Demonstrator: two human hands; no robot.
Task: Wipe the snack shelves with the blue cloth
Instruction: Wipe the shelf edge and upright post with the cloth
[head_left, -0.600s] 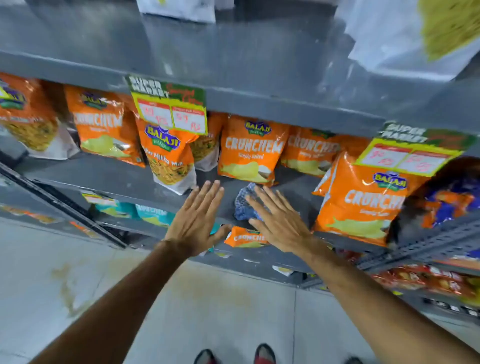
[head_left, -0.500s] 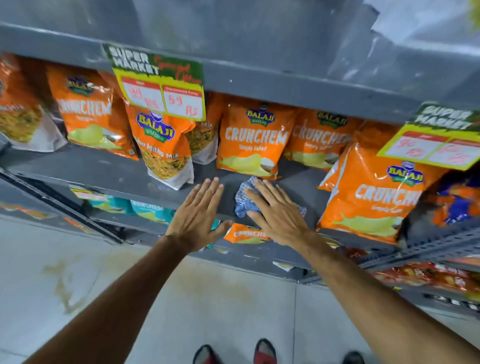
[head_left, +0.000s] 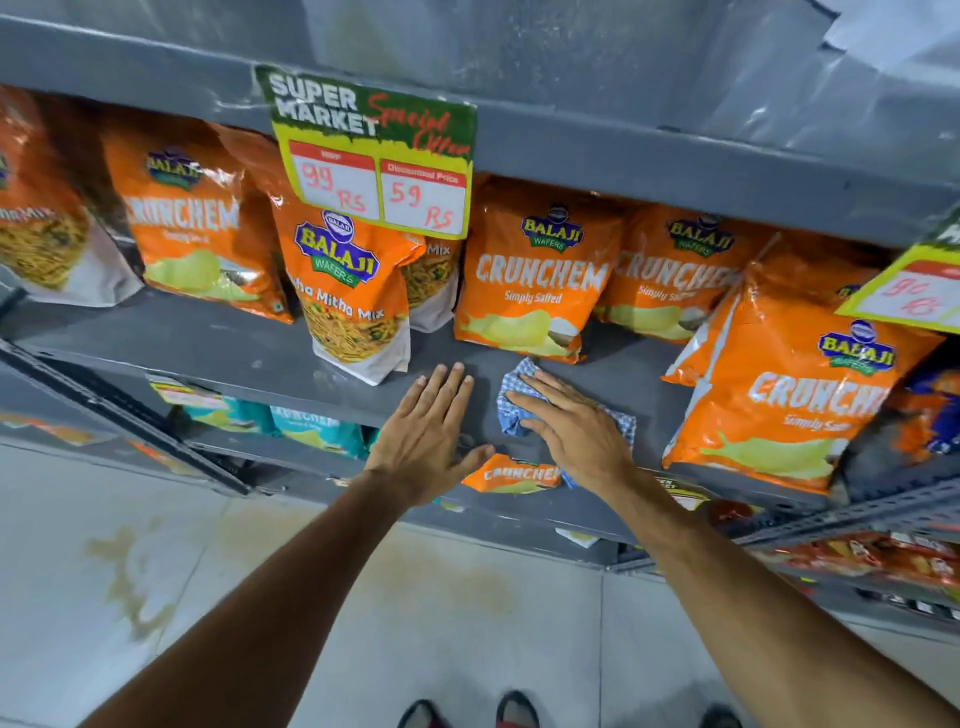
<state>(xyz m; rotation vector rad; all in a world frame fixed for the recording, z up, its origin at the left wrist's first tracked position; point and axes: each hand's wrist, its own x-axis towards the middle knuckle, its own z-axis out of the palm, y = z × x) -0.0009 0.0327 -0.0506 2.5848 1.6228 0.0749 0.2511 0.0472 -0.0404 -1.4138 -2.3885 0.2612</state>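
A blue checked cloth (head_left: 511, 410) lies on the grey snack shelf (head_left: 218, 343), in a gap between orange snack bags. My right hand (head_left: 574, 431) lies flat on the cloth with fingers spread, pressing it to the shelf. My left hand (head_left: 423, 436) rests open on the bare shelf just left of the cloth, holding nothing. Part of the cloth is hidden under my right palm.
Orange Crunchem bags (head_left: 530, 280) stand behind the cloth, a Mitha Mix bag (head_left: 348, 296) to its left, a large Crunchem bag (head_left: 779, 395) to its right. A price sign (head_left: 374, 156) hangs from the shelf above. Lower shelves hold more snack packs (head_left: 511, 474). Tiled floor below.
Both hands have reached further onto the shelf. My right hand now lies on the cloth, and my left hand rests on the shelf beside it.
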